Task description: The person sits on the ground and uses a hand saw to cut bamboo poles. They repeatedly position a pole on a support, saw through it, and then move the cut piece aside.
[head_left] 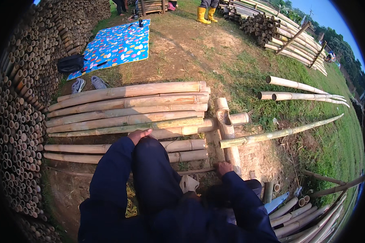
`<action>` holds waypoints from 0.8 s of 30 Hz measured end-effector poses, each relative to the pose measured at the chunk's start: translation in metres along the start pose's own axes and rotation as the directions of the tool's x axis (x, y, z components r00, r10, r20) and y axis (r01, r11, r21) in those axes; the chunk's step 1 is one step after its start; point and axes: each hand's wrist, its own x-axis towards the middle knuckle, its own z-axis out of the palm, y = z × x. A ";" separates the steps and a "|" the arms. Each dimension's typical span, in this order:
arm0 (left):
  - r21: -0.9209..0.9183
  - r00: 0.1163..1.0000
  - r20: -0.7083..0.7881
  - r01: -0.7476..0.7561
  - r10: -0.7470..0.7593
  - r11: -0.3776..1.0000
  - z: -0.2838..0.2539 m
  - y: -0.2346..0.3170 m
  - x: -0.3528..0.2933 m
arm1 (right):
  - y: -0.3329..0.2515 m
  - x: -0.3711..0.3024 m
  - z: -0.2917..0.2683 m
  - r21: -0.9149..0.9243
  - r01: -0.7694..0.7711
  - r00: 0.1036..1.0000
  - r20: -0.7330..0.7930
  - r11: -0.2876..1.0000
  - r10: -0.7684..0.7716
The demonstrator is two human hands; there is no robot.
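Our left hand [140, 135] lay at our knee [151, 150] near the bamboo poles [129, 90], our right hand [223, 168] close to the near end of the notched bamboo [227, 130], which carried a greenish pole's [267, 135] tip; we could not tell whether either hand held anything

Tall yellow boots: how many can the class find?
2: one tall yellow boot near the top edge, slightly right of centre; the other yellow boot just right of it.

The ground [182, 52] carries bamboo poles [129, 90] and a mat [113, 45].
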 end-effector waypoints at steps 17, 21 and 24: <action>0.711 0.870 0.257 -0.466 0.422 0.527 0.279 0.110 0.173 | 0.086 -0.088 0.022 0.069 -0.355 0.886 -0.292 0.932 0.359; 0.864 0.877 0.233 -0.385 0.419 0.324 0.330 0.098 0.221 | 0.042 -0.134 -0.031 0.262 -0.428 0.811 -0.310 0.865 0.495; 0.914 0.882 0.222 -0.337 0.417 0.226 0.371 0.095 0.241 | 0.020 -0.182 -0.034 0.354 -0.547 0.669 -0.359 0.759 0.650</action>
